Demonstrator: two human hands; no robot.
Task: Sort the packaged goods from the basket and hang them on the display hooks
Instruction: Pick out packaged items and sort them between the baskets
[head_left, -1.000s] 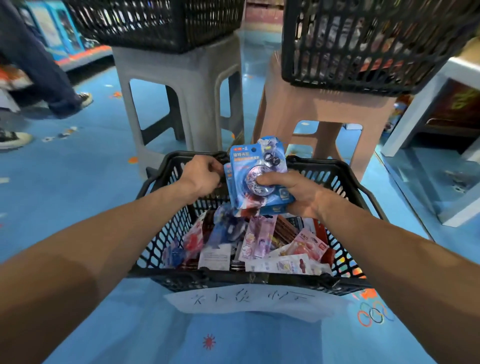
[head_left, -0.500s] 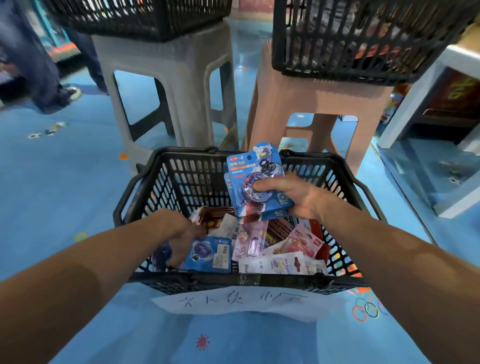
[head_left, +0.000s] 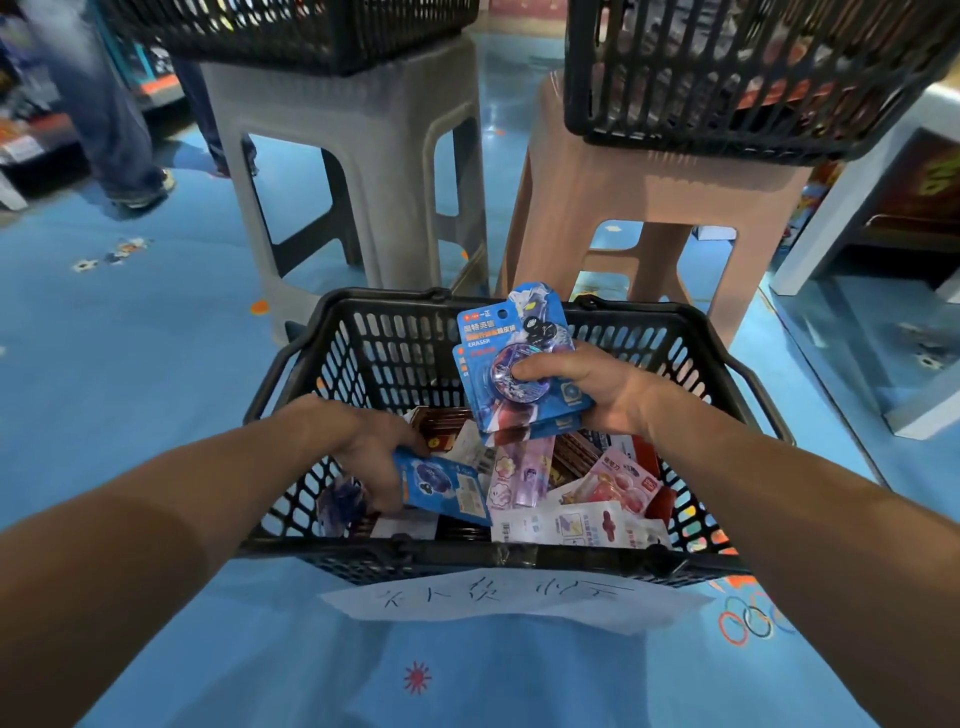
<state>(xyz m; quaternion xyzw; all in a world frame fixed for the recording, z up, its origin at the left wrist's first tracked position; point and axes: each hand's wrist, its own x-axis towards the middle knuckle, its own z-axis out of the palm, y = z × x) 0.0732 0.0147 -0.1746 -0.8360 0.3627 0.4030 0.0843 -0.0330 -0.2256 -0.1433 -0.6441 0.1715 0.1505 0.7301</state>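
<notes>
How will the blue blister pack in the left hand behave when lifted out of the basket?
Probably light: the left hand holds the blue blister pack by one edge. Its card looks flat and fairly stiff, though it may flex at the free end. The glossy surface could slip, and the raised bubble might snag neighbouring packs in the basket.

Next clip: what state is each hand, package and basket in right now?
Black plastic mesh basket: on the floor, partly filled with mixed packages.
Stack of blue eraser blister cards: held upright over the basket.
Right hand: grips that stack.
Small blue carded package: tilted, low in the basket.
Left hand: grips that package.
</notes>
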